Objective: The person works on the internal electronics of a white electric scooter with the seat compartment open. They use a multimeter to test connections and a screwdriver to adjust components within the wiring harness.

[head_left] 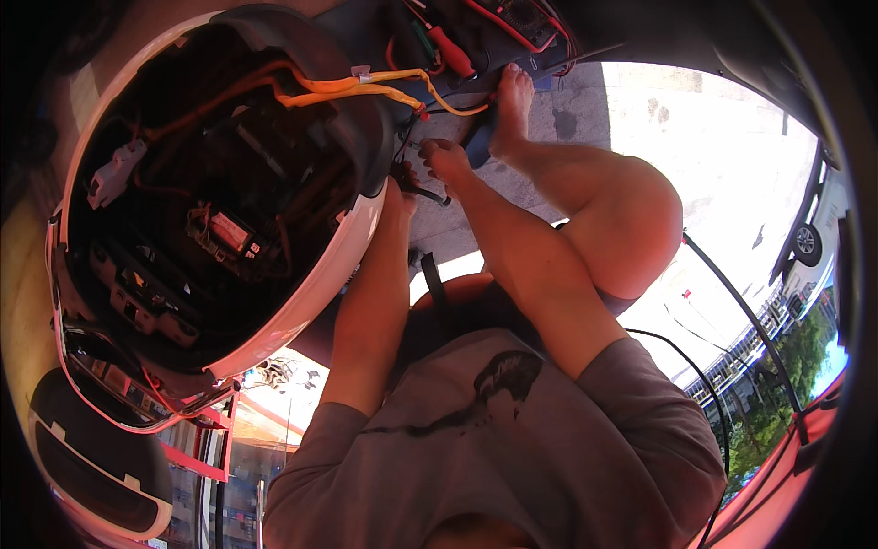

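Observation:
My left hand (402, 188) is closed at the right edge of an open white vehicle body shell (366, 224). A short length of black cable (428, 194) sticks out of it to the right. Just beside it, my right hand (444, 159) has its fingers pinched together; a small, thin, pale tip shows at them, too small to name. Thin dark wires (403, 145) run down to the hands from above. Thick orange cables (352, 89) come out of the shell and end above my hands near a small red connector (422, 112).
Inside the shell are a labelled box (230, 232) and a pale plastic part (116, 174). Beyond my hands lie a red screwdriver (452, 52) and a red multimeter (523, 20). My bare foot (513, 105) rests nearby. A dark seat (96, 457) is at lower left.

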Motion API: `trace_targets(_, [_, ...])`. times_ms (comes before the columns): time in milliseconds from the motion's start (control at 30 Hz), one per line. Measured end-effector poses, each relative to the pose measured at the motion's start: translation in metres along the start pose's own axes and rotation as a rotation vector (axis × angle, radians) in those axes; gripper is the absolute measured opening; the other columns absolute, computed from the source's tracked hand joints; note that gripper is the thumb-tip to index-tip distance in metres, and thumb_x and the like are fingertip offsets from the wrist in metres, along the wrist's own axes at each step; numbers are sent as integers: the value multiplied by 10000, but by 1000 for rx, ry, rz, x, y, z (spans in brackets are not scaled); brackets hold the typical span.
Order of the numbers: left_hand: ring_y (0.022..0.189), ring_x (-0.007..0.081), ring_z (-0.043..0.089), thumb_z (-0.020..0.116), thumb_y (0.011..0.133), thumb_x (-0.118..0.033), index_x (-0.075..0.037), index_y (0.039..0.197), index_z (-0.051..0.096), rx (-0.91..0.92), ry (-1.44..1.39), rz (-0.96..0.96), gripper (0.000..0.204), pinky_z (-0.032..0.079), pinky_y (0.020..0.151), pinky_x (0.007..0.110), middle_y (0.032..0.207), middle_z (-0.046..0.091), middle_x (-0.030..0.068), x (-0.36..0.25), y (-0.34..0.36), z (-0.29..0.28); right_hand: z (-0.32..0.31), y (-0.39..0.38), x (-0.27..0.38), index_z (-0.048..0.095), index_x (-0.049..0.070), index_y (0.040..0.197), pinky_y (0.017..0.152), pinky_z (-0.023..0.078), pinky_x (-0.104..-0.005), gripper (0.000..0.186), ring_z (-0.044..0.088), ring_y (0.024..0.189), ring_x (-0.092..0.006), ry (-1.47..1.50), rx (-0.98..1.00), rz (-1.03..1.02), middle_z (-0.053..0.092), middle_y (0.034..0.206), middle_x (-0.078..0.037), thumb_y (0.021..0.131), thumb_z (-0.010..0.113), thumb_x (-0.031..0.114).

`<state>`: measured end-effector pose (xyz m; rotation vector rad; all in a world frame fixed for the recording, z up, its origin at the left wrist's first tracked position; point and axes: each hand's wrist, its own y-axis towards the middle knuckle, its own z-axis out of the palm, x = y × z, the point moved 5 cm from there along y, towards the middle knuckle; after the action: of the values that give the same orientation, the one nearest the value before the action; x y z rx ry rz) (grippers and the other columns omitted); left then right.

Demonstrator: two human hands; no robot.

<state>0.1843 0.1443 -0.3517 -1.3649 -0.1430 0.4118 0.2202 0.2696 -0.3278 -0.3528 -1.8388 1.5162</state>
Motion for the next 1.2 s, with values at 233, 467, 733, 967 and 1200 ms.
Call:
trace_targets(233, [600,191,501,371,994,-464,-104,829,478,40,-50,28,410,411,550,335,736,575,47,-3,-10,22,-2,1,15,629,26,1098,717,469,-298,350,585,768,-164,-157,26,-91,656,887,-39,900,568,308])
trace_targets(467, [704,171,538,384,1000,-439,-144,771,471,266,-1,91,383,453,655,341,729,549,17,0,72,-15,13,-39,13,621,33,982,750,511,-374,270,647,844,-305,-555,-53,-781,645,867,-148,765,663,188])
trace_targets(733, [781,169,565,509,977,-413,-139,866,529,212,-181,-31,297,485,725,334,833,589,17,16,78,-42,22,-38,11,593,25,937,717,509,-443,298,639,822,-380,-720,-31,-861,631,901,-199,714,713,181])
trace_targets(967, [835,189,593,508,977,-408,-137,944,547,375,-248,5,276,502,772,349,907,623,42,10,57,-24,29,-54,18,549,6,915,712,495,-484,266,619,837,-438,-757,-71,-932,627,890,-239,755,684,169])
trace_targets(1200, [818,202,595,505,967,-408,-121,937,555,322,-211,-28,292,499,759,364,896,624,56,2,50,-32,30,-47,8,538,8,876,705,488,-504,239,610,835,-437,-843,-39,-902,621,838,-244,749,676,157])
